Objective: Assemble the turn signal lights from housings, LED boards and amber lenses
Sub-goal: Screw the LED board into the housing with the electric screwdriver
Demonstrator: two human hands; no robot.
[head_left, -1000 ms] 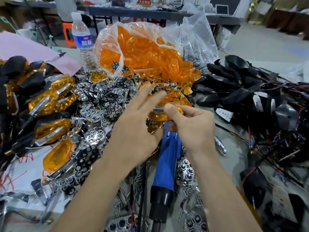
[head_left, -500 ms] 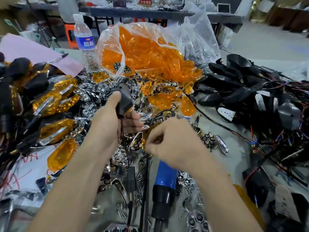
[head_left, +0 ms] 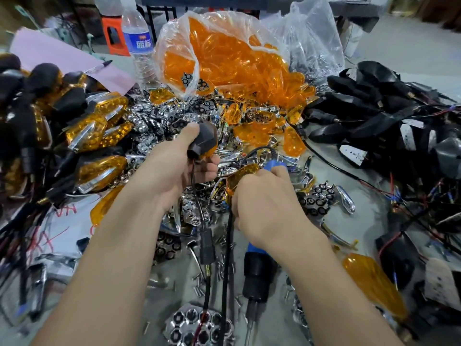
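My left hand grips a black housing above the table; its wire and black stem hang down below the hand. My right hand curls round an amber lens, held just right of the housing and over the blue electric screwdriver lying on the table. How the right fingers sit under the lens is hidden. Chrome reflector parts cover the table's middle. Loose amber lenses lie beyond the hands.
A clear bag of amber lenses stands at the back, a water bottle left of it. Finished amber lights pile up at left. Black housings with wires fill the right. Small screws lie scattered near the front.
One second ago both hands worked together on an amber lens. My left hand has since picked up a black housing with its wire, and my right hand has dropped lower with the lens.
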